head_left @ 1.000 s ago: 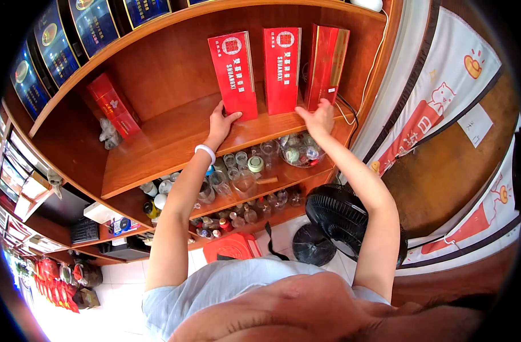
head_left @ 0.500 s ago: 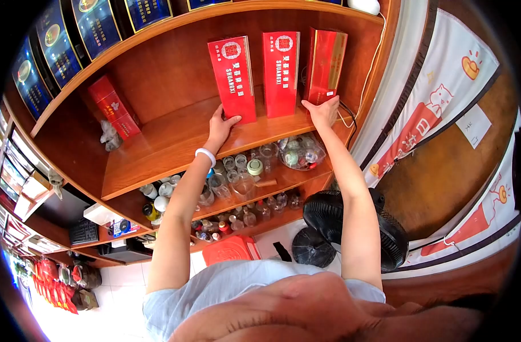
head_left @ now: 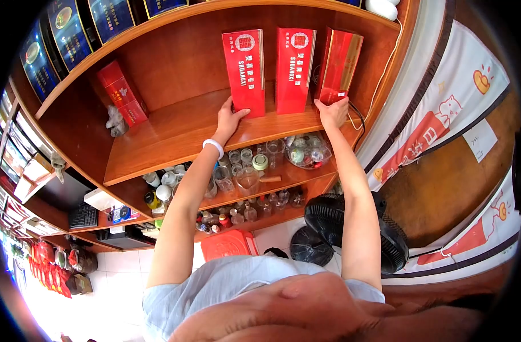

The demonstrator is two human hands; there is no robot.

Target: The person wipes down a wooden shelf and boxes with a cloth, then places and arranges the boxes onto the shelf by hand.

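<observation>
Three tall red cartons stand upright on the wooden shelf. My left hand (head_left: 230, 121) grips the lower left corner of the left Shuangxi carton (head_left: 246, 74), thumb across its front and fingers at its side. The middle Shuangxi carton (head_left: 294, 71) stands between my hands, touched by neither. At the right, my right hand (head_left: 332, 111) is closed around the bottom of a red and gold carton (head_left: 340, 65), which leans slightly and shows a small white label low down. Part of that hand's grip is hidden against the carton's base.
Another red box (head_left: 123, 94) leans farther left on the shelf (head_left: 157, 145). Glass jars (head_left: 248, 179) and small bottles crowd the shelves below. A white cable (head_left: 380, 74) runs down the right side. A black fan (head_left: 357, 228) and a red stool (head_left: 229, 245) stand on the floor.
The camera view has turned slightly, so the shelf and cartons appear farther right. Both hands keep about the same hold on their cartons.
</observation>
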